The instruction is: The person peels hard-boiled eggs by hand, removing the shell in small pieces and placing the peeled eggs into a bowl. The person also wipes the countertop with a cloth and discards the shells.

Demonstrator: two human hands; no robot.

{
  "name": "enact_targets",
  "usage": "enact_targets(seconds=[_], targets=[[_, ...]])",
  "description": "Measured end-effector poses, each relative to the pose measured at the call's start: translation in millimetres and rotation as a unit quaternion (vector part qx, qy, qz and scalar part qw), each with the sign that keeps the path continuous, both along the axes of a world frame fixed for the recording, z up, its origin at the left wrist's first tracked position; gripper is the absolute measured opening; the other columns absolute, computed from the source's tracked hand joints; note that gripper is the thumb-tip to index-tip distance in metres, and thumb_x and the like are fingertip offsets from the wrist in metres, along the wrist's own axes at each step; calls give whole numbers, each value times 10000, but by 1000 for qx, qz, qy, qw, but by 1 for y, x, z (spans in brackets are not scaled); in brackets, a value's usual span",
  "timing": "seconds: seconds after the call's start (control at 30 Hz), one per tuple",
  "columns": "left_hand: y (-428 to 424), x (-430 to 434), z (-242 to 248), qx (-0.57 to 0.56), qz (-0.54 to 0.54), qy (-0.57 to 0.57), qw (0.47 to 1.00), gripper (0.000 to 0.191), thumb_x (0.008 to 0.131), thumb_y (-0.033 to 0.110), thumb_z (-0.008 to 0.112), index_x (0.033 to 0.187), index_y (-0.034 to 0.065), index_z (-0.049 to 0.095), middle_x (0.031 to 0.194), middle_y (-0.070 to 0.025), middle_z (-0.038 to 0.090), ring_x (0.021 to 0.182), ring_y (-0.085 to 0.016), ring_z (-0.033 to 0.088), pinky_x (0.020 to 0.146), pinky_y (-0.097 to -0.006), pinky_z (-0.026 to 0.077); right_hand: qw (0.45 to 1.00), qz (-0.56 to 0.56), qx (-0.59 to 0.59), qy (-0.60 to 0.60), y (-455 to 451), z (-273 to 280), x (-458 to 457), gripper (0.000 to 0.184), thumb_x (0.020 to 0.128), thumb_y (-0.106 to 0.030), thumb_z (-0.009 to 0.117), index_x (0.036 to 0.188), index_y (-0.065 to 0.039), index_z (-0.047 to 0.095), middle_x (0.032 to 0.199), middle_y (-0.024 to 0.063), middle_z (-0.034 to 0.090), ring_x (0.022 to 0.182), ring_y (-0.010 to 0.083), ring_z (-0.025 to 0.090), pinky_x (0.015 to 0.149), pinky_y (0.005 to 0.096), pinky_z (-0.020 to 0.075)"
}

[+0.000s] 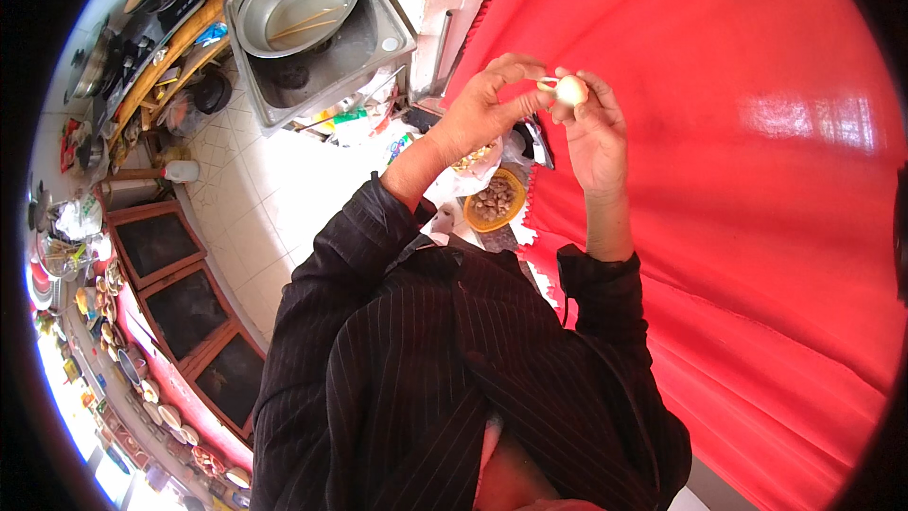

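Both my hands are raised in front of the red curtain. In the fingers of my right hand (598, 131) is a small, round, pale yellowish piece of food (572, 91); its kind cannot be told. My left hand (489, 103) reaches it from the other side, thumb and forefinger around a thin pale strip (546, 84) at its edge. Below the hands stands a yellow plastic basket (521, 207) holding several brown lumps (494, 197). Beside it, partly behind my left forearm, is a white plastic bag (454, 183) with pale pieces in it.
A steel sink (369, 57) at the upper left holds a metal basin (248, 21) with water and chopsticks (305, 26). A red curtain (745, 191) hangs along the right. Bags and packets lie under the sink. A low brown cabinet (200, 273) stands at the left beyond the tiled floor (248, 191).
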State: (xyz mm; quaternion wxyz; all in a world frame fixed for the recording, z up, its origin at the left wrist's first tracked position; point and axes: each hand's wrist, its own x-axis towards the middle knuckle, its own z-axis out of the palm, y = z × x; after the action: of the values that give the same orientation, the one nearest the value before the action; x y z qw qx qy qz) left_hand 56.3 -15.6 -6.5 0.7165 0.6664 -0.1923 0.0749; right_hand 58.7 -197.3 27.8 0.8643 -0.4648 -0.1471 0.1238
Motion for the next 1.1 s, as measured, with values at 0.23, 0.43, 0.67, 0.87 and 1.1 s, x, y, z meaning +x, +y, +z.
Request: enact_targets(seconds=[0.23,0.43,0.67,0.87,1.1], targets=[[2,-7,17,51,98,-71,991,191,777,49,731,949,37,650,1070,-98,605,1045,-232,566,881,-336,449,999,-27,-33,19,17,9,0,346,878,14,568,1221,6,523,1209,129,579,915,152,577,783,279,468],[3,-10,18,150,215,-143,954,199,721,45,747,903,44,667,1033,-97,604,998,-267,570,853,-353,452,994,-52,-89,33,30,10,2,381,853,28,619,1221,6,527,1128,103,611,820,137,603,706,253,486],[10,-4,17,96,178,-88,975,134,776,25,675,907,47,664,1051,-105,610,1034,-259,581,874,-353,450,976,-78,-194,-52,31,22,1,399,831,75,608,1214,8,518,1071,96,618,860,149,643,708,244,526],[8,-3,12,66,138,-38,987,146,830,15,577,961,14,640,974,-122,649,938,-262,638,841,-332,486,955,-119,-252,-102,32,17,4,388,812,99,620,1174,2,521,1080,93,619,934,142,637,802,253,520],[11,-11,25,71,95,16,993,225,900,143,574,1044,-15,645,985,-146,674,892,-203,655,770,-314,511,920,-149,-331,-147,29,14,3,431,799,70,657,1209,1,544,992,85,655,888,120,642,803,254,513]])
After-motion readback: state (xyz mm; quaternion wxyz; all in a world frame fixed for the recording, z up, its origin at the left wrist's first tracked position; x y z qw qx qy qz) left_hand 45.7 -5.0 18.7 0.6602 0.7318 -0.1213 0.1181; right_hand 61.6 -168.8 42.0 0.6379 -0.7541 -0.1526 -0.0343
